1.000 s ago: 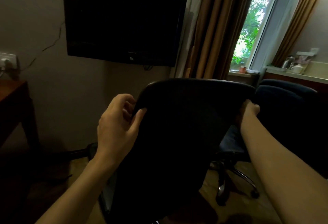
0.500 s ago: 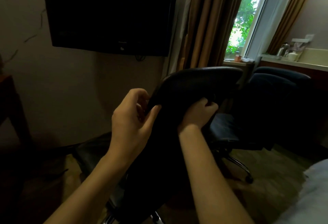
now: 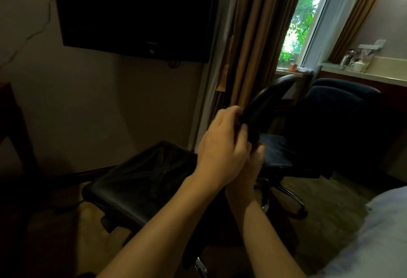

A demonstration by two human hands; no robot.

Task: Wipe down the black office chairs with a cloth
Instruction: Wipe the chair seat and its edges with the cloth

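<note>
Chair in hand: black office chair backrest (image 3: pixel 264 103), seen edge-on; its seat (image 3: pixel 141 180) sits lower left of my hands.
Why held so: my judgement – I grip the rim to steady or turn the chair so a face can be reached for wiping.
L hand (image 3: pixel 222 145): fingers curled over the backrest's edge, thumb on the near side; a firm grasp on the rim.
R hand (image 3: pixel 251 167): mostly hidden behind the L hand; fingers look curled against the lower backrest edge. Whether it grips chair or cloth, can't tell.
Cloth: not made out; too dark, may be bunched under the R hand.
2nd chair (image 3: pixel 339 110): dark, padded, just beyond the first, nr the window (image 3: pixel 308 18).
Other: TV (image 3: pixel 136 11) on wall; bench (image 3: pixel 374 77) by window w/ kettle and cups.
Task status: wiping appears under way on chair 1; chair 2 not yet touched.
</note>
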